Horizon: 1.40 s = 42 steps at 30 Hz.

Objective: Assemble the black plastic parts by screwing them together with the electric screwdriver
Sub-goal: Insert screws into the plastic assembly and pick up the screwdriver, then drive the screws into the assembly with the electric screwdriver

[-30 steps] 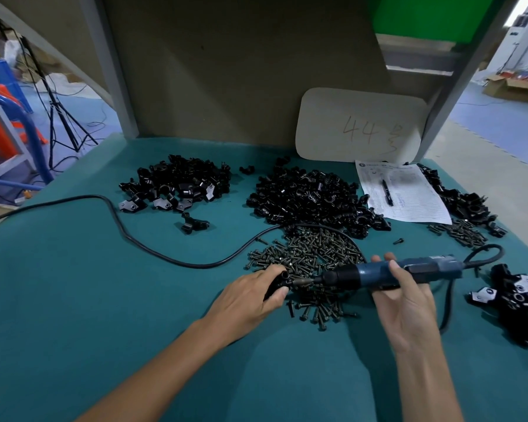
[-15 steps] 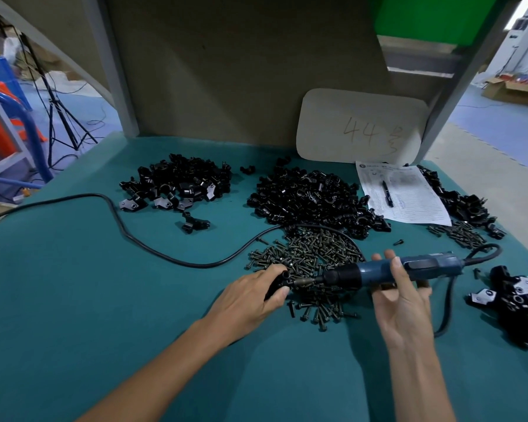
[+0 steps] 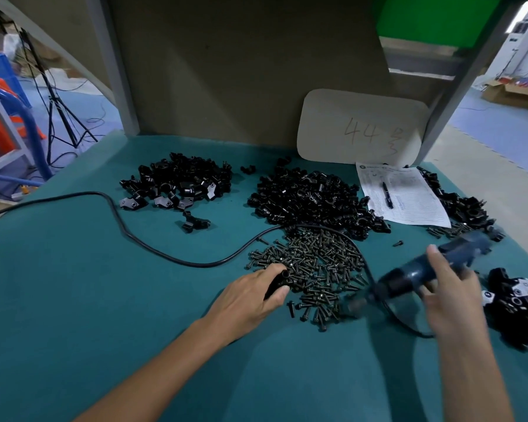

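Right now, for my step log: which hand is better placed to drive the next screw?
Right. The right hand grips the electric screwdriver; the left hand holds a black part at the screw pile.

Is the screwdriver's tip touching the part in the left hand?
No: the right hand holds the electric screwdriver well apart from the left hand and its black part.

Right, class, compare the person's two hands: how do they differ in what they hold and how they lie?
The left hand grips a small black plastic part; the right hand holds the blue electric screwdriver. The left hand sits at the edge of the screw pile and shows sharp; the right hand is off to the pile's side and blurred. Both hold something above the teal table.
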### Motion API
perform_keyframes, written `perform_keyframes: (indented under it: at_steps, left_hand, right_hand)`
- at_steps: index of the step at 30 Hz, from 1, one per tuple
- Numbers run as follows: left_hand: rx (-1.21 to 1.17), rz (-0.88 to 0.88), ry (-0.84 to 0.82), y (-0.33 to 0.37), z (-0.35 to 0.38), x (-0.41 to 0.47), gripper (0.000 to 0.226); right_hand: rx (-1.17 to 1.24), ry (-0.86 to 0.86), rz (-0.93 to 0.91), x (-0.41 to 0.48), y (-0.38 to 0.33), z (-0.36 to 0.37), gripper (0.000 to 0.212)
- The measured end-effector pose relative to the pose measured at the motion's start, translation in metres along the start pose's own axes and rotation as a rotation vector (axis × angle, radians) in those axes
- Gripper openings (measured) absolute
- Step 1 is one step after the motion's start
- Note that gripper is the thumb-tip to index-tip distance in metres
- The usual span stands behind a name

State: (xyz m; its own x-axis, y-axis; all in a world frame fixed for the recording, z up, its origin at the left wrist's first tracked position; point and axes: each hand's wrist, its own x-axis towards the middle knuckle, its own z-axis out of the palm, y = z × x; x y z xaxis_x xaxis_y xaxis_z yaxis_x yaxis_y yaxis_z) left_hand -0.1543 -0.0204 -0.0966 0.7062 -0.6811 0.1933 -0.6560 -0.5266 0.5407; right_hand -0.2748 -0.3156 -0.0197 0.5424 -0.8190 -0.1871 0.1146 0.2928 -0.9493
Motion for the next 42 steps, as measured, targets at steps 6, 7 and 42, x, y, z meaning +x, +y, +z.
perform_keyframes:
  at_steps: [6, 7, 42]
  left_hand:
    - [-0.011, -0.011, 0.001, 0.0, 0.0, -0.001, 0.039]
    - [-0.009, -0.009, 0.004, 0.0, 0.0, -0.001, 0.04]
    - [-0.176, -0.02, 0.034, 0.004, -0.009, -0.003, 0.034]
  right_hand:
    - [-1.067, 0.087, -0.158, 0.015, 0.015, -0.016, 0.082]
    - [-1.115, 0.097, -0.168, 0.014, 0.018, -0.015, 0.082]
    - [-0.552, -0.706, -0.052, -0.08, 0.078, 0.093, 0.015]
